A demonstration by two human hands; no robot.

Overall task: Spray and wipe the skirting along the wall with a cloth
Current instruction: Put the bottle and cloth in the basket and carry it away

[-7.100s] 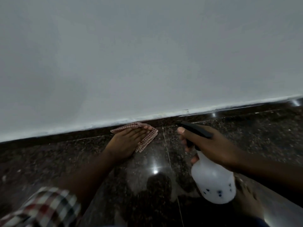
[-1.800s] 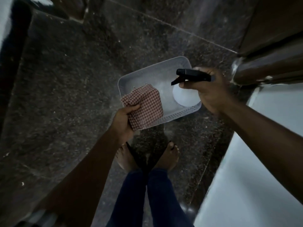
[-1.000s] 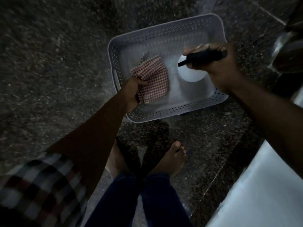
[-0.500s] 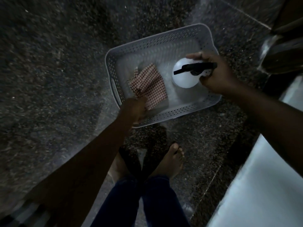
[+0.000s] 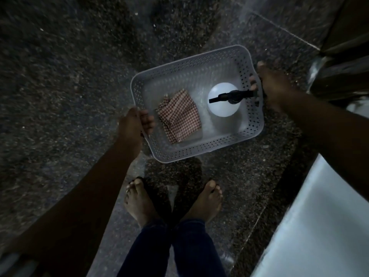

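A grey perforated basket [image 5: 187, 154] sits on the dark granite floor in front of my feet. Inside it the folded red-checked cloth [image 5: 180, 116] lies on the left side. The white spray bottle [image 5: 221, 108] with a black trigger head stands upright on the right side. My left hand [image 5: 132, 124] grips the basket's left rim, fingers curled over the edge. My right hand [image 5: 273, 84] grips the right rim the same way. Neither hand touches the cloth or the bottle.
The white wall [image 5: 311, 232] runs along the lower right, with the dark skirting [image 5: 265, 216] at its foot. My bare feet [image 5: 173, 198] stand just behind the basket. A dark door or frame [image 5: 343, 47] rises at the top right.
I dropped the cloth and stood the bottle in the basket. Both hands let go of them and moved out to grip the basket's two side rims.
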